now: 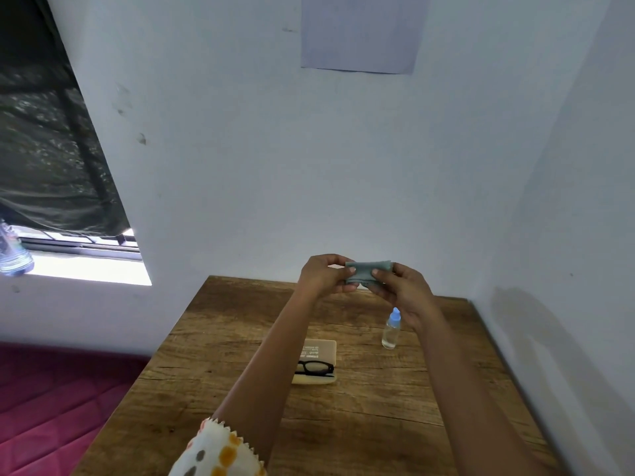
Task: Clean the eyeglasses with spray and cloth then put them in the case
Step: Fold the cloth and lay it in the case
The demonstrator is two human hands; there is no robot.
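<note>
Both my hands are raised above the far end of the wooden table [213, 341]. My left hand [321, 274] and my right hand [400, 292] pinch a small folded grey-green cloth [364, 271] between them, one at each end. Below, black-framed eyeglasses [316, 367] lie in an open beige case [319, 350] on the table, partly hidden by my left forearm. A small clear spray bottle [391, 329] with a blue cap stands upright to the right of the case, under my right wrist.
White walls close the table in at the back and on the right. A window with a dark blind [51, 149] is at the left, and a plastic bottle [13, 252] stands on its sill. A red mattress [51, 407] lies left of the table.
</note>
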